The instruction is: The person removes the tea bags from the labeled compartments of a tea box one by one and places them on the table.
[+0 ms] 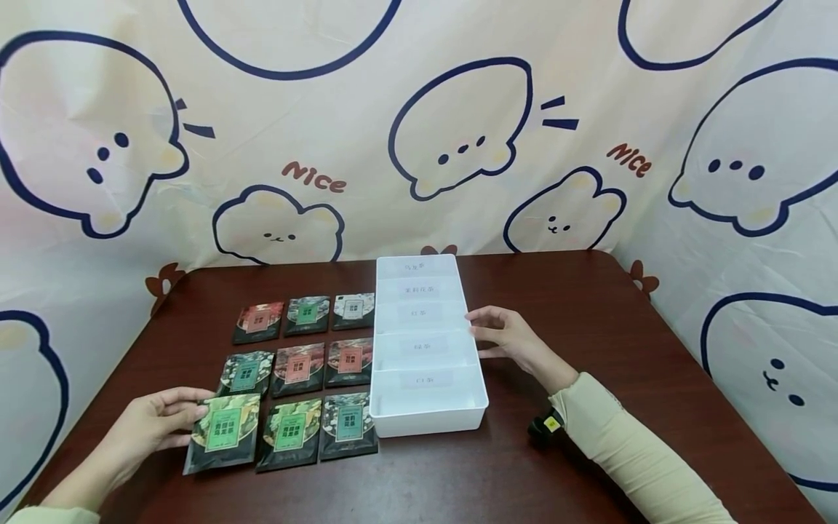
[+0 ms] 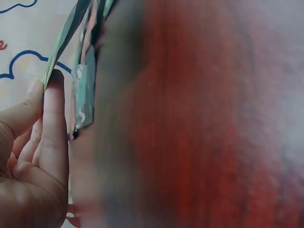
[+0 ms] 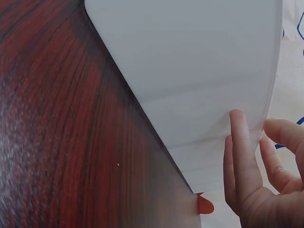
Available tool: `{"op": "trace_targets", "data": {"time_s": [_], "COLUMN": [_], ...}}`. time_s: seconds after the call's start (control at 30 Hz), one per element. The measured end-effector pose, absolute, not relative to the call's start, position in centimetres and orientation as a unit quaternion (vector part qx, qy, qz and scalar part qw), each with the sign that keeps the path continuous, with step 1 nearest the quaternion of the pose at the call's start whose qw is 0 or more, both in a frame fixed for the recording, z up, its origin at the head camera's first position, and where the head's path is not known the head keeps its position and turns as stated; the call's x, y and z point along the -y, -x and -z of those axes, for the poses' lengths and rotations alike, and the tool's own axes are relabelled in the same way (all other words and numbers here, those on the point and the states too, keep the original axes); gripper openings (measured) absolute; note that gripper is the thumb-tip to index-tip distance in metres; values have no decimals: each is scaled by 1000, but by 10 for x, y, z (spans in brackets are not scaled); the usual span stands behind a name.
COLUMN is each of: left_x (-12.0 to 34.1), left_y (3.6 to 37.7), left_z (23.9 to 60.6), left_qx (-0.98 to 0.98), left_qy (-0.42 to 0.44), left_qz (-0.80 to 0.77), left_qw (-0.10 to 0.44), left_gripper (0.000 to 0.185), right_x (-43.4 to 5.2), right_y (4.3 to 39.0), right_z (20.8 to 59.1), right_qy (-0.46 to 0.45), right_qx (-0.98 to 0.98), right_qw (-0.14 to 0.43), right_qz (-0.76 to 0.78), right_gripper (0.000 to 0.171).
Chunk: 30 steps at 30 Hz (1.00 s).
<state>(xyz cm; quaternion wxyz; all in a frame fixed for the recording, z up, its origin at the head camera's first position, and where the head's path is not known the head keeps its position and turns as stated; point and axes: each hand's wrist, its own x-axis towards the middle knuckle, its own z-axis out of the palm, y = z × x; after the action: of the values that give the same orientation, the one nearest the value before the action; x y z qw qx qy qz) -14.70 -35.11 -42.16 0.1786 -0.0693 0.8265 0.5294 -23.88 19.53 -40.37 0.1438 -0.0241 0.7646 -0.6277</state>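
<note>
The left hand (image 1: 147,426) reaches in low from the near left corner of the bench (image 1: 622,313), forearm flat, and pinches the left edge of the green tea packet (image 1: 224,431), which sits at the near left of the packet grid with its long axis running away from the person. The right hand (image 1: 507,336) lies with relaxed fingers touching the right wall of the white divided tray (image 1: 428,426), whose long axis also runs front to back.

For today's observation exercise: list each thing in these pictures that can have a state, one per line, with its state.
White divided tray: upright on the table, compartments empty.
Nearest-left tea packet: left edge pinched, lying about flat.
Other eight tea packets: flat, face up, in rows.
Left hand: grip on the packet's edge.
Right hand: fingers straight, touching the tray's side wall.
</note>
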Motion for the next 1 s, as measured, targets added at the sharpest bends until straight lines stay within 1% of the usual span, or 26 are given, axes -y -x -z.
{"op": "trace_targets", "data": {"time_s": [0.2, 0.43, 0.73, 1.0], "left_x": [356, 359, 357, 349], "left_y": [143, 141, 142, 145], "left_z": [428, 432, 436, 432], "left_qx": [-818, -817, -829, -850], "left_qy": [87, 96, 109, 124], "left_qz": [-531, -525, -505, -475], "left_qw": [204, 216, 214, 193], "left_gripper": [33, 32, 34, 37], "right_x": [-195, -196, -196, -196], "right_y": [239, 240, 240, 240], "right_z": [404, 405, 405, 405], "right_qy": [27, 34, 31, 28], "right_qx": [-765, -762, -764, -764], "right_qw": [144, 150, 149, 147], "right_qz": [626, 629, 626, 627], "right_gripper": [36, 37, 37, 35]}}
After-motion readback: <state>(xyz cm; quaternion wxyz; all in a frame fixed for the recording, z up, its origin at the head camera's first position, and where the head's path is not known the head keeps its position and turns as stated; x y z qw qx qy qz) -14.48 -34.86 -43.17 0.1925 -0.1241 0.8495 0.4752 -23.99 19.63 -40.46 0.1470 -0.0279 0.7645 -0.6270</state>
